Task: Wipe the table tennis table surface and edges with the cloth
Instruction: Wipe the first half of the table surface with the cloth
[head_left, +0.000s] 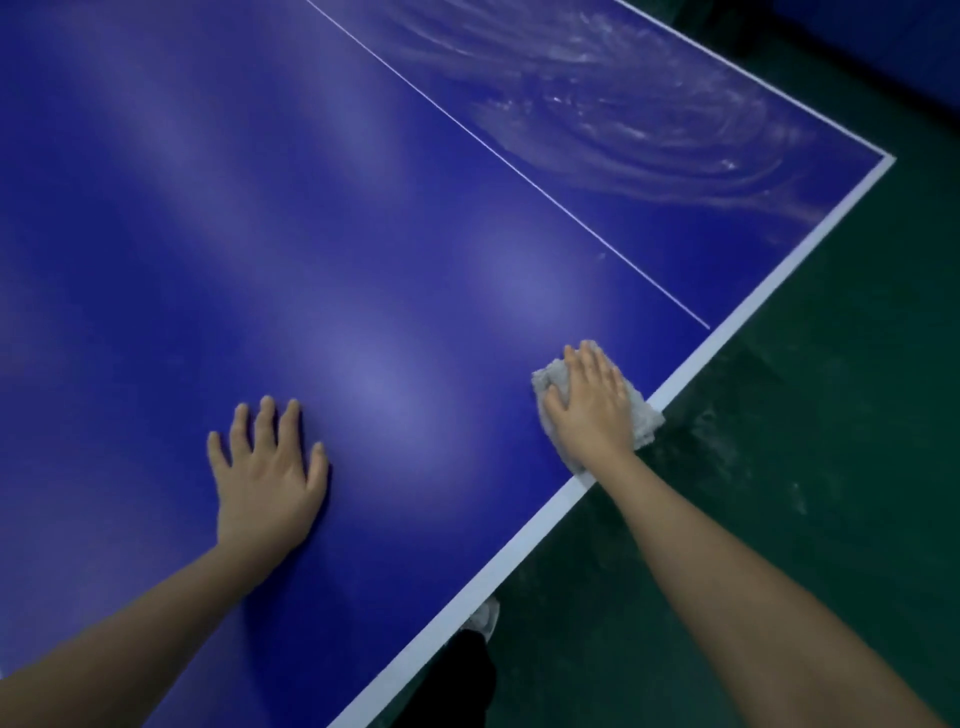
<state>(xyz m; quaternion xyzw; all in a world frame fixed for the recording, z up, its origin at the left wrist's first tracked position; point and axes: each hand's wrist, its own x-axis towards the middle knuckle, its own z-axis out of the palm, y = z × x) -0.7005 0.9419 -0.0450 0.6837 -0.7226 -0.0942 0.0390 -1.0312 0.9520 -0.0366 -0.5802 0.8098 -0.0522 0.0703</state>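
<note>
The blue table tennis table fills most of the view, with a white border line along its near edge and a thin white centre line. My right hand presses flat on a light grey cloth at the white edge; the cloth hangs slightly over it. My left hand lies flat on the blue surface, fingers spread, holding nothing. Whitish swirl marks cover the far right corner area.
A dark green floor lies to the right of and below the table edge. My dark trouser leg and a light shoe show just under the edge. The table corner is at the upper right.
</note>
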